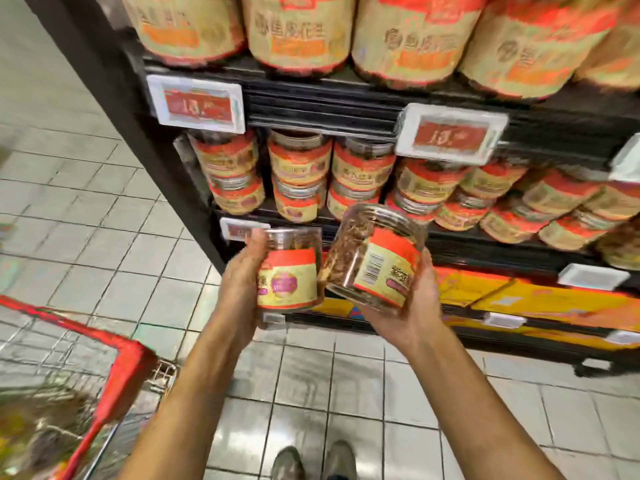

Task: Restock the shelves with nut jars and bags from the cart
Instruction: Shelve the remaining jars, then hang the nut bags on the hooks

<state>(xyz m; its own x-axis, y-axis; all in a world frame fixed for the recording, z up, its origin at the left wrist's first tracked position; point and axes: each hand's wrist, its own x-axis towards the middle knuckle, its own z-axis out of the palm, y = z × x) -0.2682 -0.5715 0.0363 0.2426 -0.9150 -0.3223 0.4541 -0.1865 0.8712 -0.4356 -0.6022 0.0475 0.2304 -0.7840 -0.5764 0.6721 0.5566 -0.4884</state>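
The left grip (242, 282) grasps the left jar (289, 271) from its side, thumb up along the clear wall, and the jar stands upright with its label facing the camera. The right grip (414, 308) cradles the right jar (375, 258) from below and behind, fingers curled round it; this jar tilts with its lid end toward the shelving. The two jars are just beside each other, held in the air in front of the middle shelf (491, 249) and not resting on it. That shelf already carries stocked jars (299, 174) of the same red-and-yellow label, stacked two high and reaching the front edge across most of its width. The top shelf (329, 109) holds large jars (298, 32) in a full row. The cart (128, 362) stands at lower left on the floor (104, 220); blurred stock shows inside it, type not identifiable. Assessment: restocking is partly complete. Both held jars are not yet shelved, and the cart contents are left to transfer. No free slot is clearly visible from this angle.
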